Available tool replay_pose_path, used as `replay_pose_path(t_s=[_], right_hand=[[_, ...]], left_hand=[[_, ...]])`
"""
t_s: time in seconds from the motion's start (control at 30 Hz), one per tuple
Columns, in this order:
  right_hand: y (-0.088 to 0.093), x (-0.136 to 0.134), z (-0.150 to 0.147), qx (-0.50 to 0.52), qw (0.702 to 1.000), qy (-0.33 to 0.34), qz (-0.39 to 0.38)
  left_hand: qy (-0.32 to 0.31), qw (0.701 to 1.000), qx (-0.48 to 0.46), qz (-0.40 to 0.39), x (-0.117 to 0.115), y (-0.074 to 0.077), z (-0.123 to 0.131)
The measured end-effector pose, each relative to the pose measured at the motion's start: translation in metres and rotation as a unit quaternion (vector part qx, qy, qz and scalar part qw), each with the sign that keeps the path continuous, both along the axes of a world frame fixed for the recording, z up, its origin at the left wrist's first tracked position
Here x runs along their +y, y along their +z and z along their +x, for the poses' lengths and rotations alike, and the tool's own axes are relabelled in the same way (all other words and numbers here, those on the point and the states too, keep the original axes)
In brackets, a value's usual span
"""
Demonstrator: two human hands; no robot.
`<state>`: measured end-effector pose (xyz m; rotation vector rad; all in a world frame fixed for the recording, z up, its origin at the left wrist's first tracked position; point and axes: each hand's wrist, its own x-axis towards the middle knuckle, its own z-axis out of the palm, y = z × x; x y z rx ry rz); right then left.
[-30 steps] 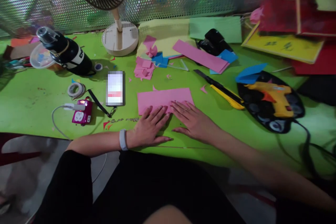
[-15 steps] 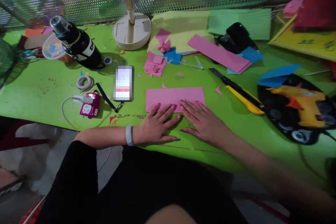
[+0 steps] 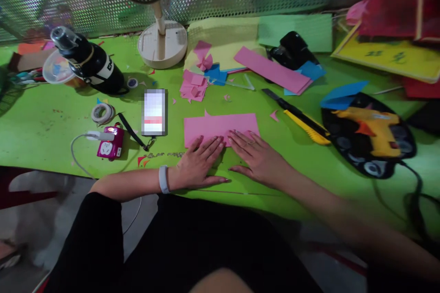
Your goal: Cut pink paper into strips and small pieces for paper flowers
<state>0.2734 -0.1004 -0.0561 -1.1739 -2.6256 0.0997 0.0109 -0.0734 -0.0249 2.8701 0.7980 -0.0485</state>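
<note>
A pink rectangle of paper (image 3: 220,124) lies flat on the green tabletop (image 3: 275,165) in front of me. My left hand (image 3: 198,162) rests palm down, its fingertips on the paper's lower left edge and its thumb stretched out on the table. Beside it my right hand (image 3: 256,158) lies flat too, fingers extended over the lower right edge. Neither hand grips anything. Behind the paper are a small pile of cut pink pieces (image 3: 194,86) and a pink pinwheel shape (image 3: 204,60). The paper's near edge is partly hidden under the fingers.
To the right lie a yellow utility knife (image 3: 305,126) and a yellow glue gun (image 3: 381,130) on a black holder. Pink strips (image 3: 275,71) lie behind. At left are a phone (image 3: 153,112), a tape roll (image 3: 102,113), a pink power adapter (image 3: 110,143), a dark bottle (image 3: 94,66) and a fan (image 3: 161,46).
The view has turned slightly to the right, so the table's things appear further left. Both hands stay flat on the pink paper, with the fingers of my left hand a little closer together.
</note>
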Motion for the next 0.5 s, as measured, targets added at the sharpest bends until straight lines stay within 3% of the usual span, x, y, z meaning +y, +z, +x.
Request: replay_pose_path(t_s=[0.5], right_hand=[[0.003, 0.005, -0.007, -0.019, 0.998, -0.043, -0.032]], left_hand=[[-0.029, 0.998, -0.044, 0.013, 0.021, -0.002, -0.004]])
